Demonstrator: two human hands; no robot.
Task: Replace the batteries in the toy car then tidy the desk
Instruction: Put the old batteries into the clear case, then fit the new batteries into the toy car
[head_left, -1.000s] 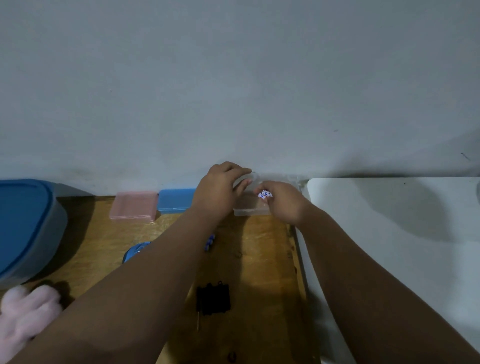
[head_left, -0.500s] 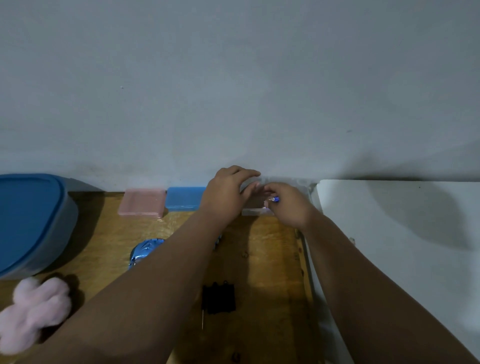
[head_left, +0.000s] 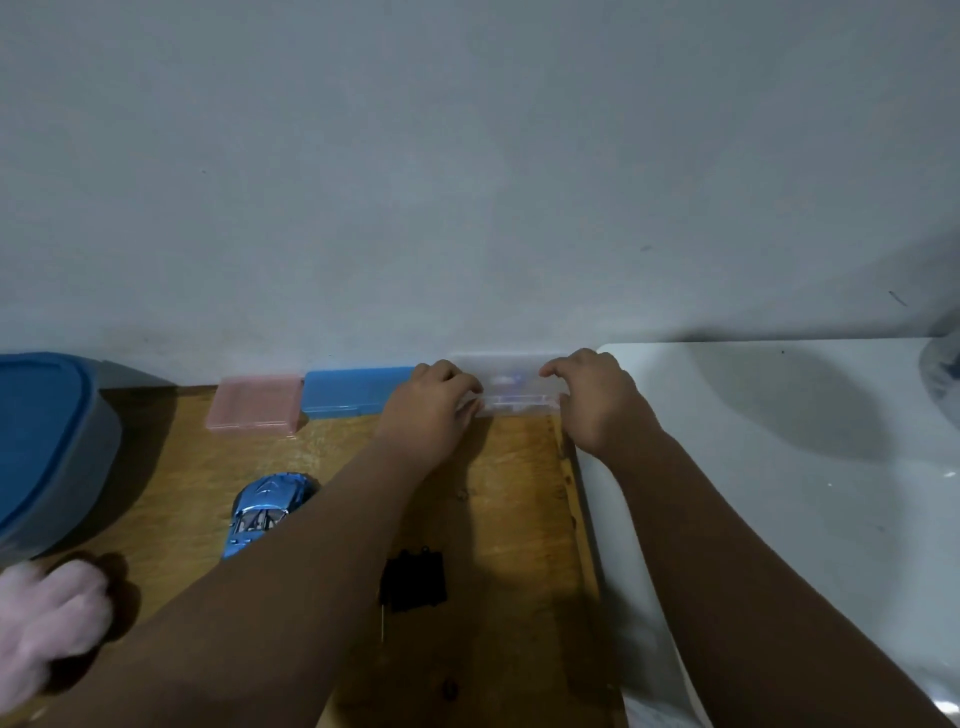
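Fingers (head_left: 457, 375) of the left hand (head_left: 431, 415) curl over the left end of a clear case (head_left: 517, 389) at the back edge of the counter (head_left: 519, 493), thumb at its front. Far left: a blue-lidded tub (head_left: 47, 441); at the front-left corner, a blurred pink fluffy item (head_left: 47, 618). Back edge: a pink case (head_left: 254, 402) and a blue case (head_left: 348, 389), side by side. The blue toy car (head_left: 267, 506) sits left of centre, beside the left forearm. A black part (head_left: 415, 582), possibly a battery cover, lies near the middle. The right hand (head_left: 597, 402) grips the clear case's right end, fingers bent.
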